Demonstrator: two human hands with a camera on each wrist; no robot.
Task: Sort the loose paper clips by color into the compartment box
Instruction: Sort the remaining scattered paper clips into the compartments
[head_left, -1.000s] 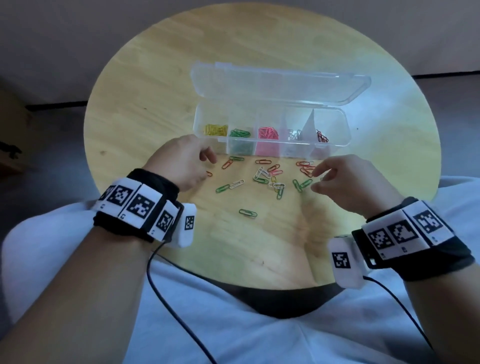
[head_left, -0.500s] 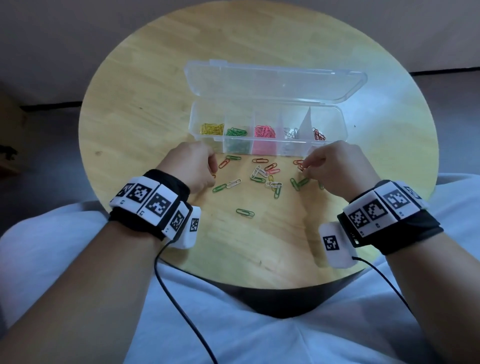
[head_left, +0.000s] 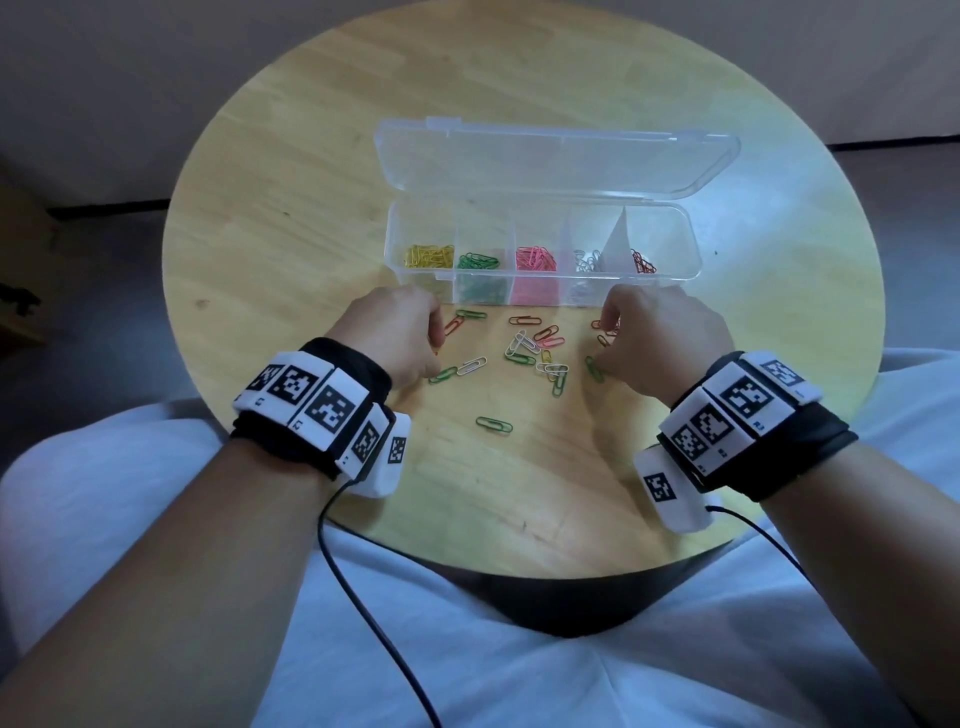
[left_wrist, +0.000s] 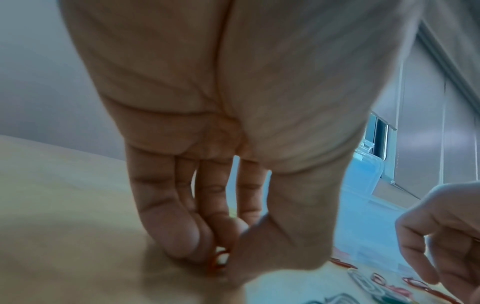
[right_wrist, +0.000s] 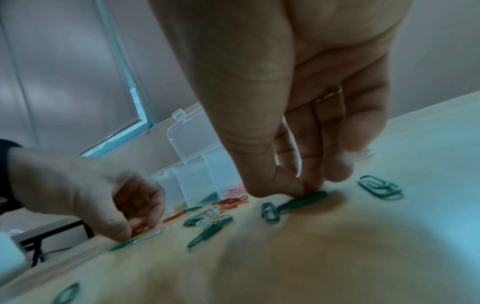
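A clear plastic compartment box (head_left: 540, 270) stands open on the round pale wooden table (head_left: 291, 228), its lid laid back. It has 5 compartments, which from left to right hold yellow clips (head_left: 428, 255), green clips (head_left: 477, 261), pink clips (head_left: 535, 258), silver clips (head_left: 586, 260) and red clips (head_left: 643, 262); the heaps are too tangled to count.

The loose paper clips (head_left: 524, 348) lie scattered on the table just in front of the box, between the 2 hands. About 15 show in the head view: roughly 6 green, 5 red or orange, 3 silver and 1 yellow, though some overlap and some are hidden by the fingers. 1 green clip (head_left: 494, 424) lies apart, nearer the table edge.

The left hand (head_left: 397, 332) is curled, fingertips down on the table, and pinches 1 small red paper clip (left_wrist: 217, 261) between thumb and fingers. The right hand (head_left: 660, 332) is also curled with its thumb and first fingers pressed together on the wood over 1 dark green paper clip (right_wrist: 303, 200), with a ring (right_wrist: 328, 96) on 1 finger. Both wrists wear black bands with white coded tags (head_left: 317, 405).
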